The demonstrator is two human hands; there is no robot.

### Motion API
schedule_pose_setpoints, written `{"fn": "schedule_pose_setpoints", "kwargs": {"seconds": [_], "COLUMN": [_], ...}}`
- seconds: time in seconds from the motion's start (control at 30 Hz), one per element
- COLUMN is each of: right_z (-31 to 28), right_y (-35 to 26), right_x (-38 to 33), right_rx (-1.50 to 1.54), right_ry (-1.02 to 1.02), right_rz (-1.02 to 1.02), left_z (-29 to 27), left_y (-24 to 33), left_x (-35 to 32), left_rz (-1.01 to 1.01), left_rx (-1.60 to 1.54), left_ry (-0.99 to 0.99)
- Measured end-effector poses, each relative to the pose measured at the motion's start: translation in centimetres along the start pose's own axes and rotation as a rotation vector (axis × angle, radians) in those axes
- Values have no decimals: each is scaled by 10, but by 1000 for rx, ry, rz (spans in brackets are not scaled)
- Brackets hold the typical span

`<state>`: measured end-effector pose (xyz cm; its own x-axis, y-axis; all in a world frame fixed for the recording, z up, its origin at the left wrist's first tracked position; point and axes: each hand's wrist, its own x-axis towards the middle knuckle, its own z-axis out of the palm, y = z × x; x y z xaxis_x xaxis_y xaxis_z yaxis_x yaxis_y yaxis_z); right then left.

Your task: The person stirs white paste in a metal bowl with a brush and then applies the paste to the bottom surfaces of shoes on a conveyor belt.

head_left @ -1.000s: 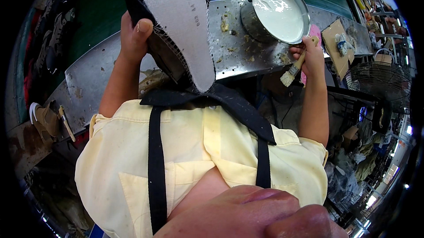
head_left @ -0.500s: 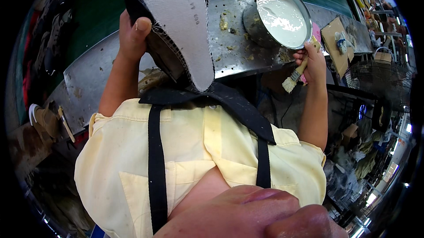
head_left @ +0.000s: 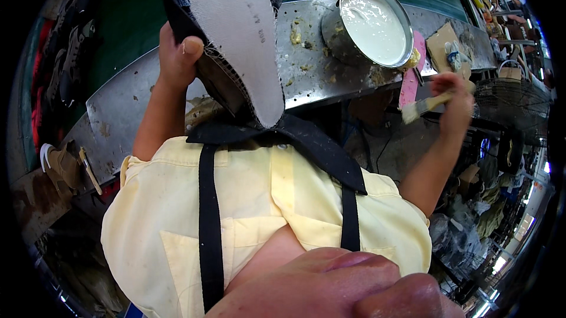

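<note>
My left hand (head_left: pixel 178 57) grips the dark edge of a shoe upper (head_left: pixel 177 8), its thumb on the near side. The shoe's underside faces me, showing a pale stitched insole (head_left: pixel 233 29) whose narrow end points at my chest. Out to the right, my right hand (head_left: pixel 455 108), a little blurred, is closed on a paintbrush (head_left: pixel 433 103) with a wooden handle. Its pale bristles point left, below a pink strip (head_left: pixel 410 85). A metal pot (head_left: pixel 336 39) of thick white liquid (head_left: pixel 374 26) stands tilted in view on the bench, left of the brush.
The metal bench (head_left: pixel 300 76) is spotted with dried residue. Beyond it runs a green surface (head_left: pixel 135 17) with dark shoes along its left side. Cardboard (head_left: pixel 442 46) lies at the right, near a wire fan guard (head_left: pixel 507 97). A brown shoe (head_left: pixel 61 167) sits at far left.
My right hand has moved right and slightly down with the paintbrush, away from the pot's rim, uncovering the pink strip. My left hand and the shoe upper have barely shifted.
</note>
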<state>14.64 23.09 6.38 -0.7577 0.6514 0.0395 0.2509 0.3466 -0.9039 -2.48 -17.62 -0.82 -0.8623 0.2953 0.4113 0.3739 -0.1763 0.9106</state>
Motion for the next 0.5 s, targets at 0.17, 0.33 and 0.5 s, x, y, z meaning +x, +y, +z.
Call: {"fn": "schedule_pose_setpoints", "kwargs": {"seconds": [0.17,0.33,0.5], "right_z": [-7,39,72], "right_y": [-47,-45,-38], "right_x": [-5,18,32], "right_rx": [-146,105,64], "right_ry": [367,41,-143], "right_rz": [-269,-356,-317], "left_z": [3,11,2], "left_y": [1,8,4], "left_x": [1,4,-2], "left_rz": [40,42,6], "left_rx": [28,30,46], "left_ry": [12,8,26]}}
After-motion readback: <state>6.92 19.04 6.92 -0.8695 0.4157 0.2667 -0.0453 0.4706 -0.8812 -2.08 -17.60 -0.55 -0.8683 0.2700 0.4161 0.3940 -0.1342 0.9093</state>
